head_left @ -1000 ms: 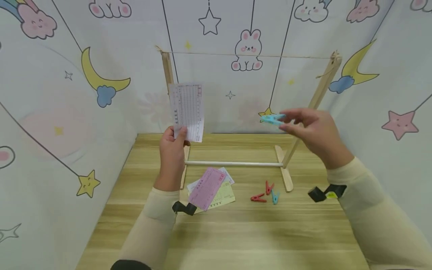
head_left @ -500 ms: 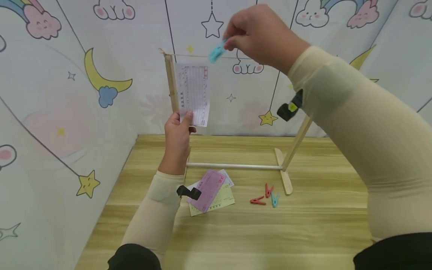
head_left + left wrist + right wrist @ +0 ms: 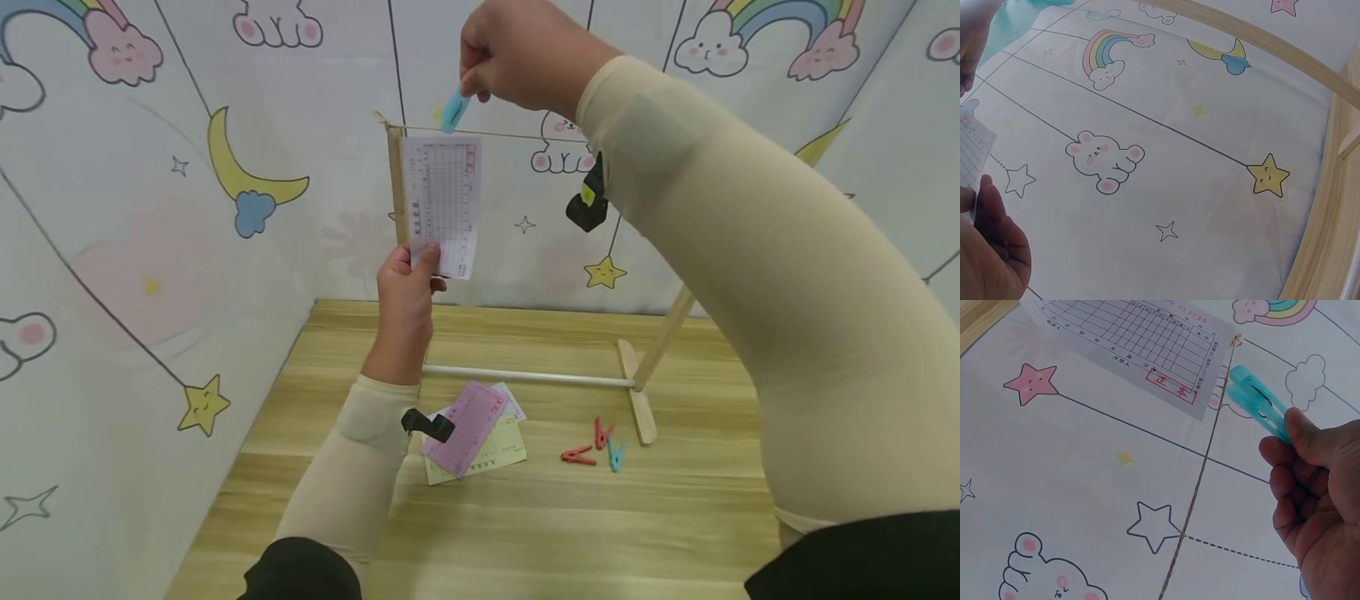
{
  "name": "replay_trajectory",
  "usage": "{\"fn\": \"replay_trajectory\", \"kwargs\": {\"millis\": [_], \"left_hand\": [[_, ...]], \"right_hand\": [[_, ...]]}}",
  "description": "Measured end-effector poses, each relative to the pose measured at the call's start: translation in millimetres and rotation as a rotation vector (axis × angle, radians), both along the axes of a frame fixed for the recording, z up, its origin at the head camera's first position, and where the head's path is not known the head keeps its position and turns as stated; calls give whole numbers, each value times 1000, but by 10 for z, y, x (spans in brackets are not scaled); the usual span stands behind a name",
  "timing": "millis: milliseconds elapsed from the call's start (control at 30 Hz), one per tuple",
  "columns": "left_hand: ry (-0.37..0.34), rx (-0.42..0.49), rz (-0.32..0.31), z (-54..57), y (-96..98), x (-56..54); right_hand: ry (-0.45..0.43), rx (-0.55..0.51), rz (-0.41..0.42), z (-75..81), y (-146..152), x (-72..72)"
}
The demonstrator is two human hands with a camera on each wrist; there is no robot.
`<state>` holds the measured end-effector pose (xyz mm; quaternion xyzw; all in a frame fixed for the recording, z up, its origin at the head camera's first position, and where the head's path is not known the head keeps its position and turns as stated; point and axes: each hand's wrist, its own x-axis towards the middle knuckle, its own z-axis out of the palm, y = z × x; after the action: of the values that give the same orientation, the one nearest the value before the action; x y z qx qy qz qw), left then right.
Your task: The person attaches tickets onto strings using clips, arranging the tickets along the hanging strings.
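My left hand (image 3: pixel 407 287) pinches the lower edge of a white printed form (image 3: pixel 447 196), thumb in front, and holds it upright beside the left wooden post (image 3: pixel 397 179). The form's top edge lies just under the twine (image 3: pixel 517 134) in the head view. Above the twine, my right hand (image 3: pixel 517 54) pinches a light blue clothespin (image 3: pixel 454 111) by its handle end, tip pointing down. In the right wrist view the clothespin (image 3: pixel 1257 400) is close to the twine (image 3: pixel 1200 475) and to the form's (image 3: pixel 1141 356) corner with red stamped characters.
On the wooden table (image 3: pixel 570 533) lie a purple slip (image 3: pixel 465 429), a yellow slip (image 3: pixel 498 450) and a white slip partly covered. To their right are two red clothespins (image 3: pixel 578 455) and a blue clothespin (image 3: pixel 616 456). A white bar (image 3: pixel 532 377) joins the stand's feet.
My left hand has raised the form up to the twine. My right hand has carried the blue clothespin from the right, up and left, to above the form.
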<state>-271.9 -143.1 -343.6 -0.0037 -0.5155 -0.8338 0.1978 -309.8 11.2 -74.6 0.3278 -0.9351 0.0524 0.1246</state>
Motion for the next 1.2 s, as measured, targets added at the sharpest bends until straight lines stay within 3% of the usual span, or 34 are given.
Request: {"fn": "replay_trajectory", "kwargs": {"millis": [167,467,1200], "left_hand": [[5,10,-5,41,31,-16],[4,20,-4,74,41,-20],[39,10,3,51,28,-24]], "right_hand": [[-41,4,3,-21,-27,-8],[-28,46,29,-43,-127,35],[-35,76,38,-62,-152,17]]}}
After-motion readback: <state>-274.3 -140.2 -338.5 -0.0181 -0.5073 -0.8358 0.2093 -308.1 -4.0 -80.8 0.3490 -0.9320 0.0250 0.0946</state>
